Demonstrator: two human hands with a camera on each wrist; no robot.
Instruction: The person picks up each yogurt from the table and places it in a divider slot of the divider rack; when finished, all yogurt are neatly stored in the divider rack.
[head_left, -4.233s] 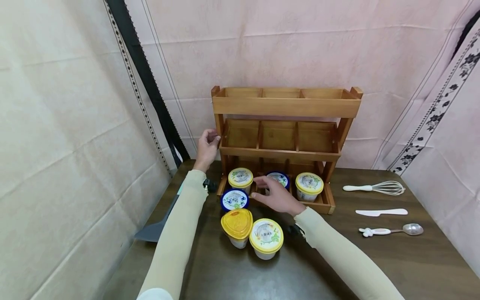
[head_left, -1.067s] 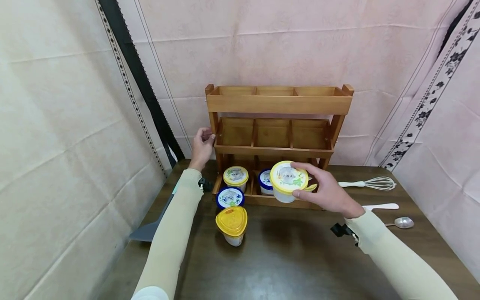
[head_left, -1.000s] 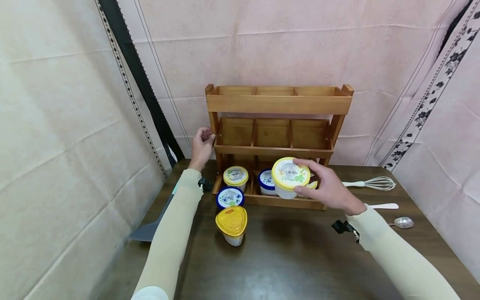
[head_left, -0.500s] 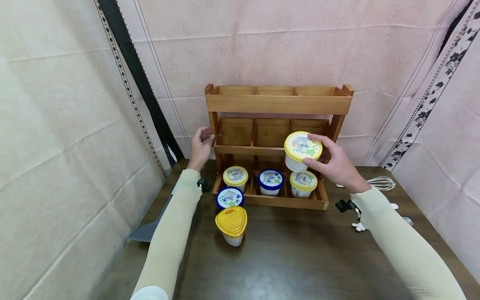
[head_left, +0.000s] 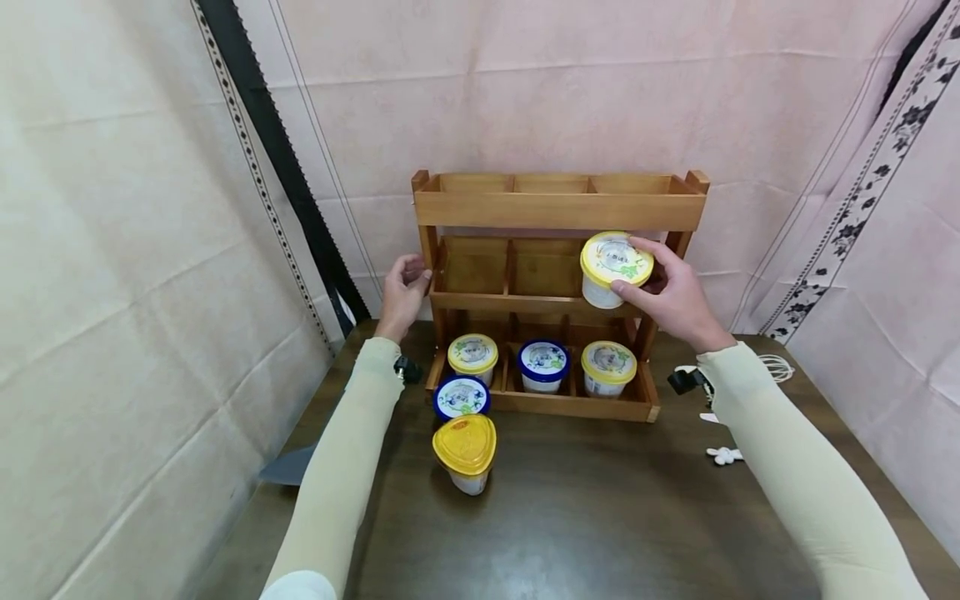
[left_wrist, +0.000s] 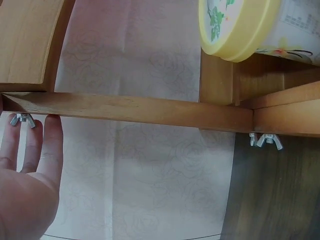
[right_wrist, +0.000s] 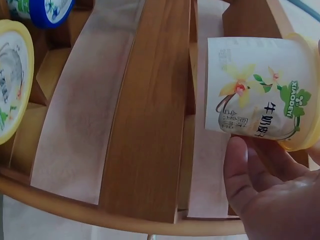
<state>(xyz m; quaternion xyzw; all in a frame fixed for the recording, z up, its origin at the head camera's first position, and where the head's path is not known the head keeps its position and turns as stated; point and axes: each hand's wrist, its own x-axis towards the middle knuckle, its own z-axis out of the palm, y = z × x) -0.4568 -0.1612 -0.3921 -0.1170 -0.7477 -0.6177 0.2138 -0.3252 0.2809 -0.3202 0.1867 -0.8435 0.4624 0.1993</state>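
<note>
My right hand (head_left: 671, 296) grips a white tub with a yellow lid (head_left: 617, 262), fingers and thumb round its side. The tub hangs, slightly tilted, before the right compartment of the middle tier of the wooden rack (head_left: 540, 304); its printed side (right_wrist: 260, 90) faces the right wrist view. My left hand (head_left: 403, 296) holds the rack's left side post, with its fingertips against the wood by a wing nut; its thumb is mostly hidden. On the bottom tier stand a yellow-lidded tub (head_left: 472, 354), a blue-lidded tub (head_left: 543, 362) and another yellow-lidded tub (head_left: 608, 364).
In front of the rack are a blue-lidded tub (head_left: 461, 397) and a tub with a rounded triangular yellow lid (head_left: 465, 446). Right of the rack, a whisk (head_left: 777, 367) and other utensils lie partly under my right arm. A grey flat object (head_left: 288, 467) lies at left.
My right hand has lifted the yellow-lidded tub from the front table area, up past the bottom tier to the middle tier. My left hand stays at the post.
</note>
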